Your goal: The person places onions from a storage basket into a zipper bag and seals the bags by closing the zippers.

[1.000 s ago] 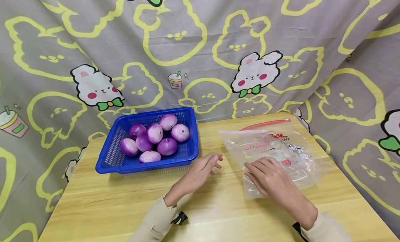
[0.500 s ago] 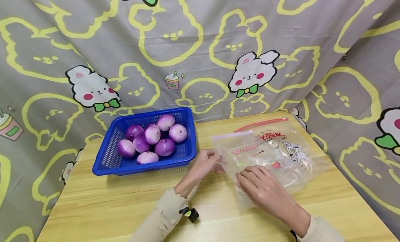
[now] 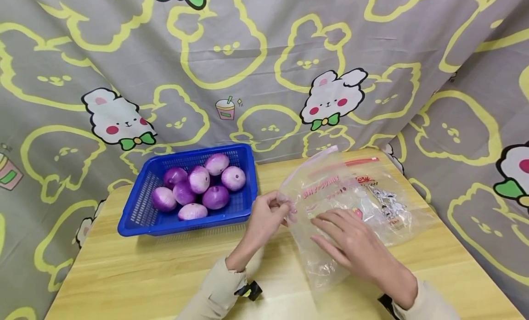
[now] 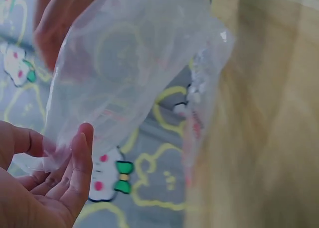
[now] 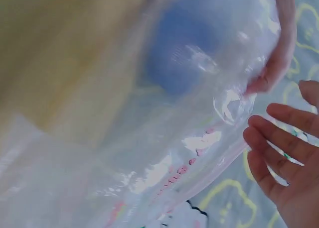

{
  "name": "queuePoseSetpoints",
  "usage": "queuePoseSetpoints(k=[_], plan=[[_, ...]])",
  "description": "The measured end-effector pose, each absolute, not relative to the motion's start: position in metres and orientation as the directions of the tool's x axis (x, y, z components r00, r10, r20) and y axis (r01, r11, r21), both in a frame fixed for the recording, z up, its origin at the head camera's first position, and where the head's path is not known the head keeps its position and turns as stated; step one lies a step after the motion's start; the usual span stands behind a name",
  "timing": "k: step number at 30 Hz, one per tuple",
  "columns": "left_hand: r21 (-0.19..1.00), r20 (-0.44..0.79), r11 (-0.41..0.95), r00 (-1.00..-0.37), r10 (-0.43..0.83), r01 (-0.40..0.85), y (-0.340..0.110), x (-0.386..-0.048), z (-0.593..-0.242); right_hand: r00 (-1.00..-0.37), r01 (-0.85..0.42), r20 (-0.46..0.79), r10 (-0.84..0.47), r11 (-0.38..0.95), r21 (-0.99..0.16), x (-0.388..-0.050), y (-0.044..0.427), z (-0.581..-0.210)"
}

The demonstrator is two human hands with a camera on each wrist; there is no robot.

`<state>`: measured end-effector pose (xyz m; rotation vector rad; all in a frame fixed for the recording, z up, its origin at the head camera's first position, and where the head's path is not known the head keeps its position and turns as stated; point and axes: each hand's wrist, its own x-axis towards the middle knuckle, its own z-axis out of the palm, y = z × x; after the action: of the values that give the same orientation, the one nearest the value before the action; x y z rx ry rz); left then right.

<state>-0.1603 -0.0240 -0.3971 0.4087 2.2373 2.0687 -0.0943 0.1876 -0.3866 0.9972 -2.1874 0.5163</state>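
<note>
— How much is done so far?
— One side of the clear bag [image 3: 306, 242] is held up over the table [image 3: 165, 283]. Its edge is pinched by the left hand [image 3: 266, 216], between thumb and fingers.
— And the right hand [image 3: 351, 239]?
— Its fingers are held straight, a bit apart, by the bag. Whether the bag is touched by them cannot be told.
— Is the bag's mouth spread?
— That cannot be told.
— What is not done?
— No onion is seen in the bag. Eight onions [image 3: 216, 197] are seen in the blue basket [image 3: 194, 224]. The other bag [image 3: 398, 212] is left flat, partly covered by the first.
</note>
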Motion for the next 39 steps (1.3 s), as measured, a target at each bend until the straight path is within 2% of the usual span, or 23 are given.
queuePoseSetpoints(k=[5,8,12,15,17,18,21,24,28,32,35,39], plan=[[0.928,0.326,0.110,-0.920,0.217,0.355,-0.024,-0.148,-0.376,-0.497,-0.754,0.768,-0.405,0.640,-0.150,-0.110,0.181,-0.353],[0.842,0.468,0.199,-0.862,0.194,0.502,-0.025,-0.140,-0.367,-0.584,-0.719,0.735,-0.346,0.641,-0.269,-0.116,0.178,-0.332],[0.598,0.678,0.424,-0.711,0.184,0.680,-0.028,-0.129,-0.363,-0.674,-0.673,0.686,-0.274,0.609,-0.419,-0.120,0.167,-0.313],[0.376,0.786,0.584,-0.581,0.210,0.719,-0.031,-0.124,-0.364,-0.667,-0.689,0.711,-0.222,0.546,-0.476,-0.124,0.155,-0.307],[0.269,0.788,0.622,-0.539,0.296,0.735,-0.035,-0.123,-0.363,-0.645,-0.709,0.741,-0.188,0.508,-0.488,-0.126,0.148,-0.304],[0.235,0.763,0.620,-0.537,0.359,0.748,-0.037,-0.123,-0.361,-0.636,-0.715,0.753,-0.170,0.496,-0.492,-0.127,0.145,-0.304],[0.243,0.612,0.561,-0.574,0.544,0.791,-0.049,-0.125,-0.351,-0.620,-0.730,0.769,-0.156,0.472,-0.494,-0.128,0.142,-0.303],[0.394,0.506,0.483,-0.624,0.596,0.782,-0.065,-0.128,-0.339,-0.624,-0.734,0.753,-0.210,0.486,-0.474,-0.126,0.140,-0.304],[0.640,0.517,0.356,-0.724,0.457,0.681,-0.080,-0.135,-0.328,-0.621,-0.752,0.709,-0.334,0.508,-0.420,-0.122,0.132,-0.307],[0.821,0.445,0.237,-0.843,0.302,0.519,-0.082,-0.144,-0.328,-0.617,-0.775,0.642,-0.454,0.492,-0.397,-0.120,0.121,-0.310],[0.887,0.393,0.156,-0.887,0.241,0.435,-0.080,-0.150,-0.334,-0.626,-0.776,0.595,-0.504,0.482,-0.408,-0.120,0.113,-0.311],[0.910,0.373,0.097,-0.899,0.228,0.403,-0.077,-0.147,-0.330,-0.648,-0.758,0.563,-0.512,0.498,-0.420,-0.120,0.108,-0.313]])
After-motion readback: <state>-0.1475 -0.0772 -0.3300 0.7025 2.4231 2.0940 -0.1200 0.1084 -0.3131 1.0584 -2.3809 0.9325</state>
